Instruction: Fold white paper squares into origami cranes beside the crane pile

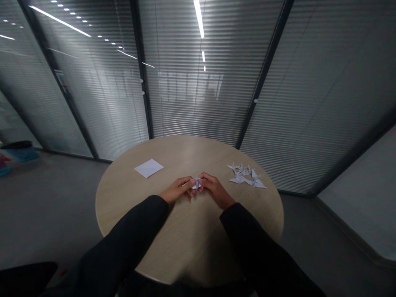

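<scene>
A small folded white paper piece, which looks like an origami crane, is held between both hands over the middle of the round table. My left hand pinches its left side with thumb and fingers. On its right side my right hand grips it the same way. The fingers cover much of the paper, so its exact fold is hard to make out. To the right lies a group of folded paper cranes. On the left a flat white sheet of paper rests on the tabletop.
The round wooden table stands close to a glass partition with blinds. Blue bins are on the floor at far left. A white wall is at the right. A dark object shows at lower left.
</scene>
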A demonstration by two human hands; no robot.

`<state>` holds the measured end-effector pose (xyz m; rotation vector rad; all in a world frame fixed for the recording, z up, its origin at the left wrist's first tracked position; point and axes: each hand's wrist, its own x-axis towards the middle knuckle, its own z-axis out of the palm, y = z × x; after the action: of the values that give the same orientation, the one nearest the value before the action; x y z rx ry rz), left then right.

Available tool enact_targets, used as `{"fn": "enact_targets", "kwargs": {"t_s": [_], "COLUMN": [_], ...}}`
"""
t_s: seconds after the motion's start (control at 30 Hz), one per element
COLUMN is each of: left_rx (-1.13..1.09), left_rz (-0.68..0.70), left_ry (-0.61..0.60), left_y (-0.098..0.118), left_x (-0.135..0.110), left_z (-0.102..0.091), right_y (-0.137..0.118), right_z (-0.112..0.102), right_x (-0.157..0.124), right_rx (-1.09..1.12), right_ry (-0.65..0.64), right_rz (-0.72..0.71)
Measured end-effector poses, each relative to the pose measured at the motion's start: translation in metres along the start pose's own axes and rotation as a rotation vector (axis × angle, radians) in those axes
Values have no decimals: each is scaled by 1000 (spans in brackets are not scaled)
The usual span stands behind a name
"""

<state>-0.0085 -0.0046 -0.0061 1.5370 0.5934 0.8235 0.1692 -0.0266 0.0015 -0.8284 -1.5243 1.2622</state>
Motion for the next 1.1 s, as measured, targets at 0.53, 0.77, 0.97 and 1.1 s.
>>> {"fn": "enact_targets", "kwargs": {"t_s": [0.53,0.77,0.97,1.1], "left_rx": [-180,-332,-371,-391], "left_rz": [4,-13,7,13], "left_ry": [37,4,-37,-64], "left_y": [9,9,7,6], "left_x": [-3,-4,-5,-5], "left_z": [7,10,11,11], "right_y": [-1,-1,3,5], "right_z": [3,11,12,11], "right_x": [-1,-2,-3,-3], "right_rx": [143,235,268,282], "right_ry": [-51,-48,-96,-95], "right_rz": [-7,-3,-9,-15]}}
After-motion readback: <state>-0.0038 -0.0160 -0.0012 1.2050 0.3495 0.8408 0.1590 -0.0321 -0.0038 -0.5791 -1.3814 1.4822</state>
